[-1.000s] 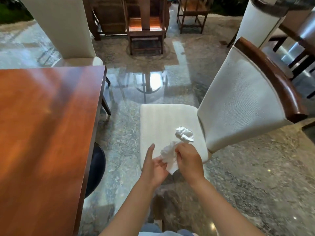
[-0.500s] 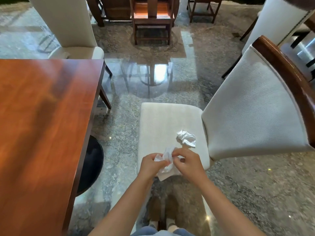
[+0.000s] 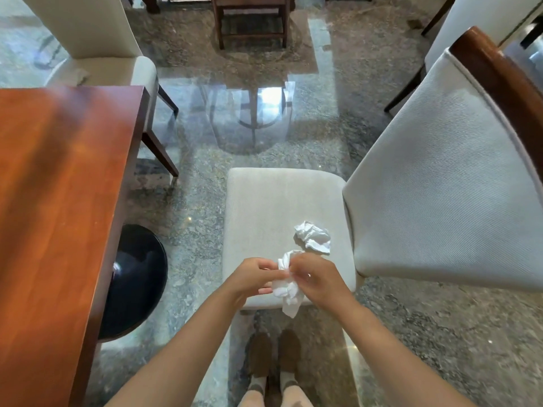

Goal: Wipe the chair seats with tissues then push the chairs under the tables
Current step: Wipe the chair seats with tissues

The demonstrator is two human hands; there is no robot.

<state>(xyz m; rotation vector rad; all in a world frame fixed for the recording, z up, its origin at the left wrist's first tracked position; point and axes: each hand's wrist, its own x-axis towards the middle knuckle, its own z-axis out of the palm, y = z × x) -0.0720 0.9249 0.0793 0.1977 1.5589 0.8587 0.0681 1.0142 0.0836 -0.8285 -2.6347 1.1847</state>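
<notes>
A cream upholstered chair stands before me, its seat [image 3: 270, 212] facing left and its backrest [image 3: 446, 183] on the right with a dark wooden top rail. Both hands hold one white tissue [image 3: 286, 286] over the seat's near edge: my left hand [image 3: 252, 277] pinches its left side, my right hand [image 3: 317, 279] grips its right side. A second crumpled tissue [image 3: 313, 237] lies on the seat just beyond my right hand. The red-brown wooden table [image 3: 58, 207] is on the left, apart from the chair.
A black round stool or base [image 3: 135, 280] sits under the table's edge. Another cream chair [image 3: 97, 54] stands at the table's far end. Dark wooden chairs [image 3: 252, 22] are at the back, one more cream chair [image 3: 482, 22] far right. The polished stone floor [image 3: 199, 201] lies between table and chair.
My view has tilted further down and closer to the seat. Both hands have closed on the tissue and bunched it together; the crumpled tissue on the seat has stayed put.
</notes>
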